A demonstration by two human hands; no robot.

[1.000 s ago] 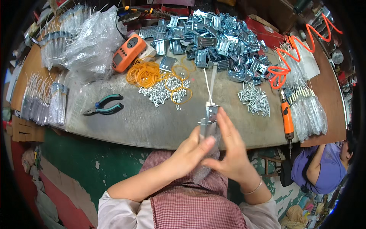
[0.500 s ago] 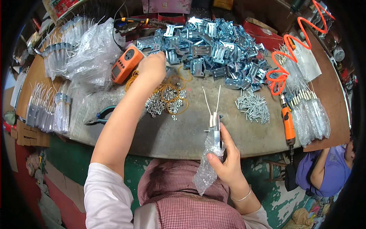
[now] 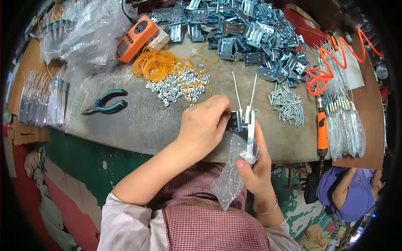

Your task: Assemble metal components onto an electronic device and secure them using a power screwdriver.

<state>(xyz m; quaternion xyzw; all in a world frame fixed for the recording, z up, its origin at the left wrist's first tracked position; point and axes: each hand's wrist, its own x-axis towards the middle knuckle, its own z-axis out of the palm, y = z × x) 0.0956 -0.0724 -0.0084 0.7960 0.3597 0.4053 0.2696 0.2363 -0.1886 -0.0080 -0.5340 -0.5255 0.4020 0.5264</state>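
Note:
My right hand [image 3: 256, 169] is closed around a flat metal heating element [image 3: 251, 136] with two white wire leads [image 3: 253, 90] pointing up. Bubble wrap [image 3: 230, 175] covers its lower end and hangs down. From the left, my left hand [image 3: 205, 125] pinches a small metal bracket [image 3: 235, 121] against the element's upper part, just below the leads. The left fingertips are partly hidden behind the hand. Beyond it lie loose nuts [image 3: 167, 88]. A heap of bluish metal brackets [image 3: 255, 35] fills the far side, and a pile of screws [image 3: 287, 103] lies to the right.
Teal-handled pliers [image 3: 109, 103] lie at left. Orange rubber bands [image 3: 155, 63] lie near an orange meter [image 3: 136, 38]. An orange power screwdriver [image 3: 321, 129] with a coiled hose [image 3: 320, 79] is at right. Wrapped elements [image 3: 345, 129] line the right edge. Another person [image 3: 347, 192] sits at lower right.
My left hand has come back from the bracket heap to the element, bringing a bracket. My right hand still holds the element, a little further right in the picture.

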